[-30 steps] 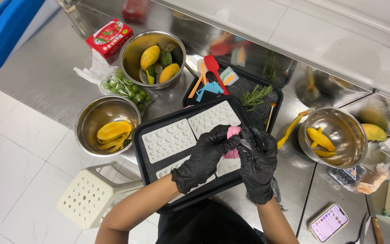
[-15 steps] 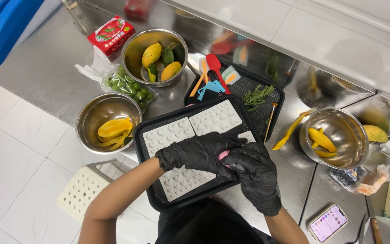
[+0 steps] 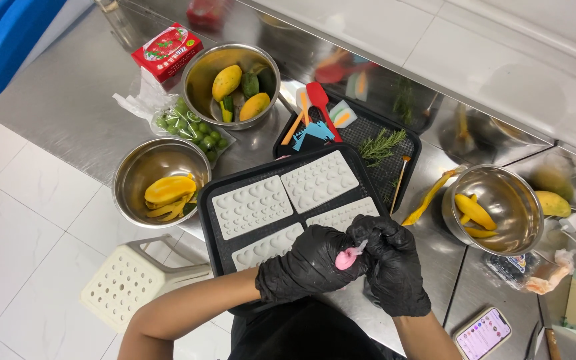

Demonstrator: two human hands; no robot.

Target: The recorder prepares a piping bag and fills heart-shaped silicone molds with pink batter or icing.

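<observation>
Both my hands wear black gloves and meet over the near right corner of a black tray (image 3: 213,220). My left hand (image 3: 308,267) cups a small pink lump (image 3: 346,259). My right hand (image 3: 395,267) pinches a thin tool stuck into that lump. On the tray lie several white moulds (image 3: 251,205) with small shaped cavities; the nearest ones are partly hidden under my hands.
A steel bowl with yellow mango peels (image 3: 161,180) stands left of the tray. Another bowl with whole mangoes (image 3: 235,83), a bag of green fruit (image 3: 191,127) and a red box (image 3: 168,50) sit behind. A second tray with tools and rosemary (image 3: 381,143), a right bowl (image 3: 495,207), a phone (image 3: 483,331), a white stool (image 3: 128,283).
My hands have drawn back toward me from the tray's middle to its near right corner, uncovering more moulds. The pink lump stays between them.
</observation>
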